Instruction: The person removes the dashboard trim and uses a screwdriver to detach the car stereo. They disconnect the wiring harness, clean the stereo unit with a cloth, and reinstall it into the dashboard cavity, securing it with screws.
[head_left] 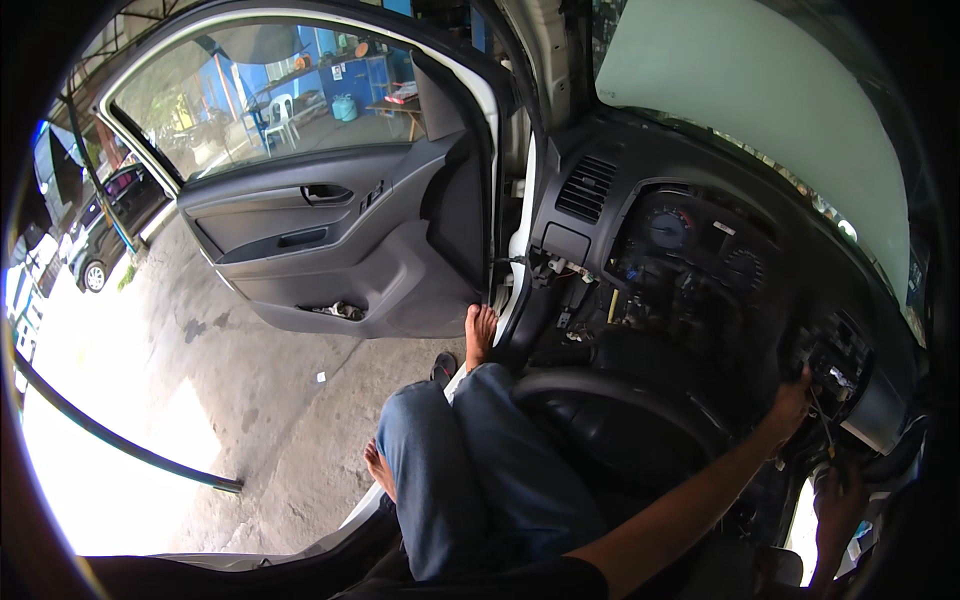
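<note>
My left hand (792, 402) reaches across to the middle of the dashboard, its fingers closed at the edge of the open centre panel (838, 372). What they grip, if anything, is hidden. Just below, my right hand (840, 492) is dark in shadow, closed around a thin screwdriver-like tool (828, 432). The tool's slim shaft slants up toward the panel opening, passing close beside my left hand. Inside that opening a small bright part catches the light. Shadow blurs the finer detail around both hands.
A black steering wheel (610, 385) lies in front of my jeans-clad legs (480, 470). Behind it, the instrument cluster (700, 235) sits in a dashboard with trim removed and loose wiring (565, 268) showing. The driver's door (300, 220) stands wide open over a concrete floor (290, 400).
</note>
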